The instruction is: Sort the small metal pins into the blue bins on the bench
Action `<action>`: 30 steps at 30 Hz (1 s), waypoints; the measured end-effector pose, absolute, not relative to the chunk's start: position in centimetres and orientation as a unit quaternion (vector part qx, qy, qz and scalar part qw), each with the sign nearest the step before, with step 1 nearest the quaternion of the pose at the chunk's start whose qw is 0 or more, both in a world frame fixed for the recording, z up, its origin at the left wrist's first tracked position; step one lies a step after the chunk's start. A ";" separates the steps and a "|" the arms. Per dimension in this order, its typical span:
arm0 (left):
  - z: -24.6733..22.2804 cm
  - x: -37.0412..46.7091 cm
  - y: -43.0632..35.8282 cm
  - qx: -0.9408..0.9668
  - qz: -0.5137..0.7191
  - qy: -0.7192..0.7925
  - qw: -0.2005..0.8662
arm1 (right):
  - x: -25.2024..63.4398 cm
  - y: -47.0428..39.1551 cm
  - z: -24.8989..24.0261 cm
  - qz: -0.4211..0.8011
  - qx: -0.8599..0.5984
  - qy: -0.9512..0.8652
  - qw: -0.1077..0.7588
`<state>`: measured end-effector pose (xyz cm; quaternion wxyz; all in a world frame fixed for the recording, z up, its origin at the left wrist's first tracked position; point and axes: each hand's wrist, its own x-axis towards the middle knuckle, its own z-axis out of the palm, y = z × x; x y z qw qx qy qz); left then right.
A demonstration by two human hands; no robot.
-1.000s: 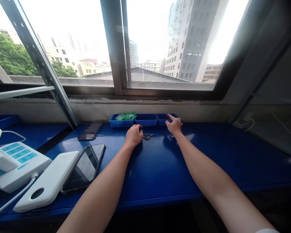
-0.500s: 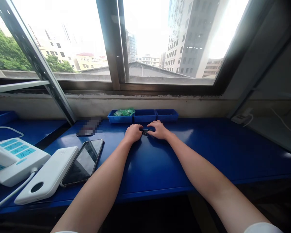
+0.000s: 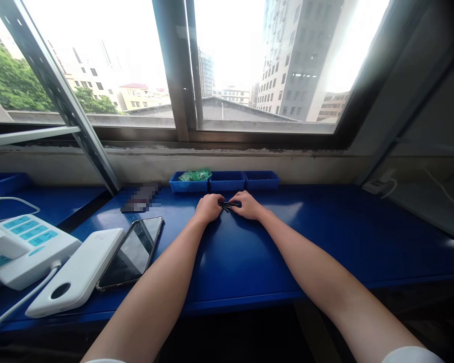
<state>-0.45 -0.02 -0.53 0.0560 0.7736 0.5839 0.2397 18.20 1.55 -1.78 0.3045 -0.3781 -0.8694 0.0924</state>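
Both hands rest on the blue worktop (image 3: 249, 252), close together in front of a row of three small blue trays (image 3: 226, 181). Between them lies a small bundle of dark pins (image 3: 230, 204), too small to count or identify further. The left hand (image 3: 209, 207) is curled beside the bundle; whether its fingers grip any pins cannot be told. The right hand (image 3: 248, 205) touches the bundle's right end, fingers narrow and seemingly pinched on it. Risks noted: the pins are thin and loose on a smooth, glossy surface, so a partial pinch could scatter them or send them rolling. A phone (image 3: 131, 253) and white power bank (image 3: 77, 275) lie well apart to the left.
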 end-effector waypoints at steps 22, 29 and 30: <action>0.7 -0.8 -0.3 0.727 0.154 0.666 0.065 | 17.0 0.5 -1.4 0.067 -0.344 -0.884 0.311; 1.0 -0.8 -0.6 0.732 0.124 0.665 0.080 | 17.0 0.3 -1.4 0.078 -0.349 -0.882 0.307; 1.0 -0.8 -0.7 0.734 0.124 0.662 0.081 | 17.0 0.3 -1.4 0.080 -0.348 -0.882 0.307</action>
